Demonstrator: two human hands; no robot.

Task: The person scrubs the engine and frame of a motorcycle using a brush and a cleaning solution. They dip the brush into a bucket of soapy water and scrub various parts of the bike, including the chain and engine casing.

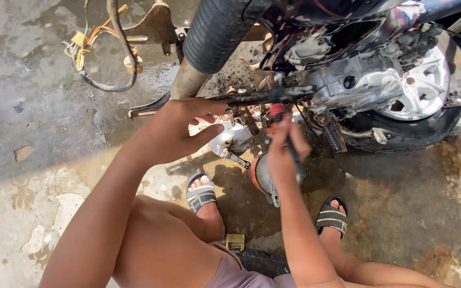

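Red-handled screwdriver (283, 128) sits clamped in the right hand (284, 146), its tip pointed up into the greasy underside of a stripped scooter (348, 74), just below a dark metal bar (262, 96) that runs across the frame. The left hand (180, 130) hovers just beside it, fingers (209, 104) spread and loosely open, holding nothing, its fingertips near the same bar. Between the two hands and slightly below lie a grey metal cover (225, 143) and a round orange-rimmed part (260, 175) on the stained concrete floor (38, 106). A ribbed black exhaust pipe (214, 32) slants down over the work area, crowding the left hand from above. A loose bundle of yellow and orange wires (89, 45) hangs to the left. The rear wheel (422, 85) stands to the right. Sandalled feet (203, 194) flank the spot, with a small yellow block (235, 241) near the knee.
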